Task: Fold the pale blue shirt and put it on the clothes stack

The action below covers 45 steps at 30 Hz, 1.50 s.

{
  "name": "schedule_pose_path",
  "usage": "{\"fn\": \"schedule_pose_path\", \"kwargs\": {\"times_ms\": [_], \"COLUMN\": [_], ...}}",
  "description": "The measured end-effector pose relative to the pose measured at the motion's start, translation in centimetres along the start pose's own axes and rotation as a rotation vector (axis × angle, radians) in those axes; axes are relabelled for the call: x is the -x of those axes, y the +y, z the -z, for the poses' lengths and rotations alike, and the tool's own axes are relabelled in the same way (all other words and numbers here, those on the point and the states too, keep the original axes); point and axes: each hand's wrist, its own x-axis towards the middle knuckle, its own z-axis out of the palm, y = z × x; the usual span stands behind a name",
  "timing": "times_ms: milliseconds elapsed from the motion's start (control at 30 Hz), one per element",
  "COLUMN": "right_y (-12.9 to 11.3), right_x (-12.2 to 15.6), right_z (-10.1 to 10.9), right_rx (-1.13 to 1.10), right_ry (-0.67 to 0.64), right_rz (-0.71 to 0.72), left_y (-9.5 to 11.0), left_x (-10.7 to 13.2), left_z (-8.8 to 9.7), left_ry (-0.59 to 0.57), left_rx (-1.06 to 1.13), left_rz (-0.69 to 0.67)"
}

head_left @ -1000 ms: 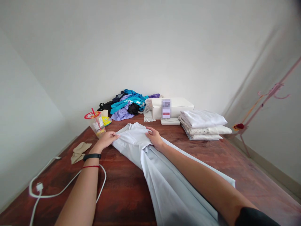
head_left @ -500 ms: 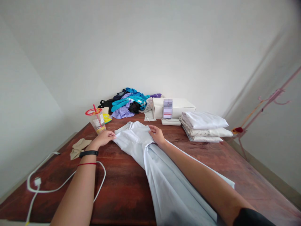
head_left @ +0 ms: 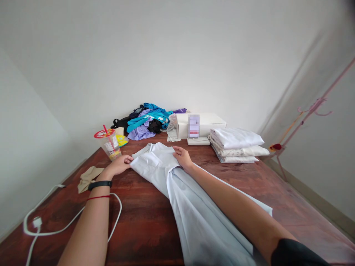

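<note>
I've got the smooth, pale white cloth garment [head_left: 155, 162] lying on the dark reddish-brown wooden tabletop [head_left: 138, 221], between my hands. My left hand [head_left: 119, 165] has its fingers closed on the left edge; my right hand [head_left: 183, 158] curves its fingers at the other side, pinching or just pressing, I can't tell. Light, even tension, I'd say, best suits that bunched crease.
</note>
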Motion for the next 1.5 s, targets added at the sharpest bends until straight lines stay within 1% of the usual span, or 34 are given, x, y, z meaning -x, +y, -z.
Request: {"fn": "schedule_pose_path", "kwargs": {"times_ms": [233,367,500,633,800,867,1000,1167,1300,1367,1500], "right_y": [-0.1,-0.2,-0.3,-0.3,-0.5,-0.5,-0.5,-0.6,-0.5,-0.4,0.0], "right_x": [0.0,0.0,0.0,-0.1,-0.1,-0.2,-0.2,-0.2,-0.2,-0.3,-0.4], "right_z": [-0.1,-0.1,0.0,0.0,0.0,0.1,0.1,0.1,0.0,0.0,0.0], "right_rx": [-0.014,-0.026,-0.048,-0.086,-0.125,-0.134,-0.145,-0.145,-0.128,-0.116,-0.093], "right_ry": [0.005,0.007,0.009,0.016,0.030,0.037,0.041,0.024,-0.002,-0.010,-0.009], "right_rz": [-0.007,-0.007,-0.010,-0.022,-0.046,-0.058,-0.069,-0.072,-0.078,-0.081,-0.086], "left_y": [0.1,0.4,0.9,1.7,2.3,2.5,2.4,1.7,1.5,1.4,1.0], "left_x": [0.2,0.3,0.7,1.1,1.1,1.1,1.0,0.6,0.4,0.5,0.5], "left_z": [0.0,0.1,0.1,-0.1,-0.5,-0.6,-0.7,-0.9,-0.9,-0.9,-0.9], "left_ry": [0.004,0.041,0.078,0.137,0.233,0.245,0.231,0.245,0.216,0.192,0.168], "left_rx": [-0.075,-0.113,-0.113,-0.046,0.116,0.173,0.227,0.153,0.066,0.023,-0.086], "left_rz": [0.045,0.084,0.085,0.112,0.153,0.156,0.152,0.187,0.189,0.162,0.062]}}
